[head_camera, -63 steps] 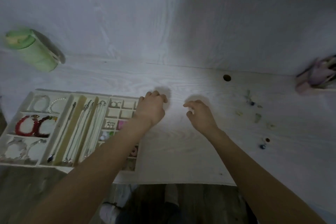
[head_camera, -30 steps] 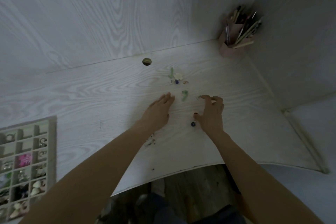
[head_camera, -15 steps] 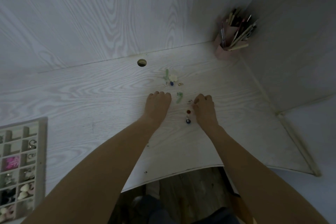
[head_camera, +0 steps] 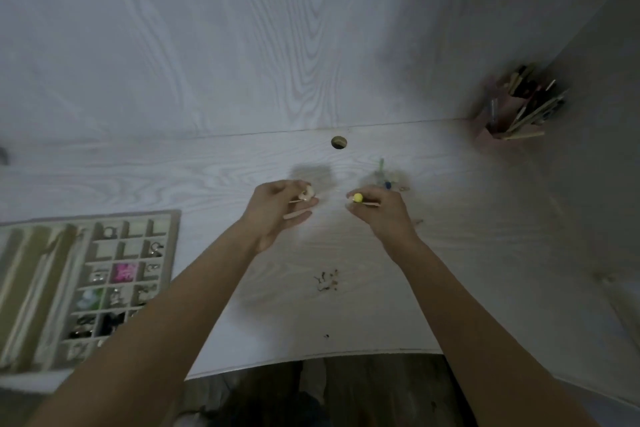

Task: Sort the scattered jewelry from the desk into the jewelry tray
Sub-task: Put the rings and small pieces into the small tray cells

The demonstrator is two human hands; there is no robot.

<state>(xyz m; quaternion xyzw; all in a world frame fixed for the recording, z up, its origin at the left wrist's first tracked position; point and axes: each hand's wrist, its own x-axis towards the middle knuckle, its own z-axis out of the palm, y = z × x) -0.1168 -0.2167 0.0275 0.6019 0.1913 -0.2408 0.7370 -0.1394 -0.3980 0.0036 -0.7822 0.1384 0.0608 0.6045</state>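
My left hand (head_camera: 277, 211) is raised above the white desk (head_camera: 467, 253) and pinches a small cream-coloured earring (head_camera: 307, 193) at its fingertips. My right hand (head_camera: 381, 211) pinches a small yellow bead earring (head_camera: 357, 198). Both hands hover mid-desk, a short gap between them. Just beyond my right hand lie a few loose pieces (head_camera: 386, 180), green and blue among them. A little cluster of dark small pieces (head_camera: 327, 281) lies nearer the front edge. The jewelry tray (head_camera: 166, 218) sits at the left, its small compartments holding several earrings and a pink item.
A pink holder full of pens and brushes (head_camera: 512, 114) stands in the back right corner. A round cable hole (head_camera: 338, 142) opens near the back wall. The desk's curved front edge (head_camera: 311, 355) runs below my arms, with dark floor beneath.
Both hands have lifted from the desk, each now pinching a small earring. The view has swung left, bringing more of the tray into sight.
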